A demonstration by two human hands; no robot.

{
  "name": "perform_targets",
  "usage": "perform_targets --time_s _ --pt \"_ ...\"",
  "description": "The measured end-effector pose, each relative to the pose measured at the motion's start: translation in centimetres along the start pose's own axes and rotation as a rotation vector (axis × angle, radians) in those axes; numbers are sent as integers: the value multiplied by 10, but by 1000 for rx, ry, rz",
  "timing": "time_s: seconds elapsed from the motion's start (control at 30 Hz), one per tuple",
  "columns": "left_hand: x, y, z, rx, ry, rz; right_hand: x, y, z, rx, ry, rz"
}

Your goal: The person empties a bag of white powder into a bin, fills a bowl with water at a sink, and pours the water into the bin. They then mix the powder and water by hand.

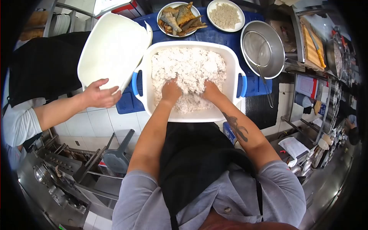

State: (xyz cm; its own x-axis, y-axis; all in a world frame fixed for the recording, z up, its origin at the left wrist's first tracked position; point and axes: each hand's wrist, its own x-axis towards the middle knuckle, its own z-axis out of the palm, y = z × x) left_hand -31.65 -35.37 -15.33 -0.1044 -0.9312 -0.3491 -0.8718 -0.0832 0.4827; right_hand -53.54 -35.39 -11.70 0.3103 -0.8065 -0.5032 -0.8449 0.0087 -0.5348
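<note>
Reaching into pale mixture (189,61) inside white tub (231,65), left hand (171,91) and right hand (212,91) are part-buried; fingers hidden, so spread and grip cannot be told. Mixture could be spilled over tub's edge if lifted fast; tub could be slid if pushed hard.

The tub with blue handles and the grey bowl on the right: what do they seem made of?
Blue-handled tub: likely smooth white plastic, judging by its moulded walls and rounded corners. Grey bowl: apparently metal, perhaps stainless steel, given its silvery sheen.
</note>
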Motion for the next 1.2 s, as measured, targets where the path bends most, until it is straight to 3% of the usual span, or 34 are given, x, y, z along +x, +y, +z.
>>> perform_targets --time_s 0.07,0.1,0.13,0.17,0.23,0.3,0.37,0.47,0.5,0.57,0.63,0.67,0.7,0.73,0.77,0.83,0.9,0.93,0.97,1.0,1.03,1.1,1.2 --pt "-9 0 -13 -89 -59 34 -18 -7 -24 86 49 1" --pt "-10 -1 -20 -181 -129 62 -25 -6 -40 182 19 -128" --pt "-14 -2 -29 -164 -213 -47 -29 -3 -53 278 -15 -257" --pt "-16 -4 -37 -160 -203 -45 -28 4 -64 275 -9 -267" --pt "-18 9 -76 -332 -301 -58 -7 20 -86 147 -9 -172" --pt "-5 7 -84 -313 -282 -17 41 46 -85 86 42 -125" --pt "8 24 -98 -172 -161 -197 63 50 -74 28 83 -66" --pt "25 7 -58 -108 -94 -72 68 27 -57 25 249 79" --pt "34 7 -49 -132 -90 -26 65 28 -61 -16 163 -16" --pt "15 33 -76 -242 -146 -115 42 29 -60 -81 -41 -200" --pt "12 33 -92 -26 52 -31 43 38 -89 159 -156 -148" --pt "20 31 -95 -5 28 -58 56 32 -99 -102 -35 -148" --pt "35 22 -88 148 58 45 83 45 -92 -197 28 -177" --pt "54 11 -73 299 77 152 104 45 -87 -74 28 -182" --pt "74 2 -62 191 26 230 115 31 -79 -68 20 -215" --pt "89 18 -53 116 19 98 116 6 -61 119 30 47" --pt "82 38 -68 -109 39 -223 98 -8 -45 59 107 -16" --pt "74 29 -60 -113 33 -238 80 -12 -37 -40 103 -128" --pt "69 21 -52 -43 20 -97 70 -13 -35 -143 104 -237" --pt "60 20 -42 19 -3 49 57 -20 -37 -150 89 -221" --pt "38 32 -43 -8 -39 57 32 -29 -42 -166 60 -291" --pt "-2 56 -84 206 257 197 -2 -35 -63 -194 34 -337" --pt "-19 61 -111 185 263 336 -16 -45 -94 -269 -53 -276"
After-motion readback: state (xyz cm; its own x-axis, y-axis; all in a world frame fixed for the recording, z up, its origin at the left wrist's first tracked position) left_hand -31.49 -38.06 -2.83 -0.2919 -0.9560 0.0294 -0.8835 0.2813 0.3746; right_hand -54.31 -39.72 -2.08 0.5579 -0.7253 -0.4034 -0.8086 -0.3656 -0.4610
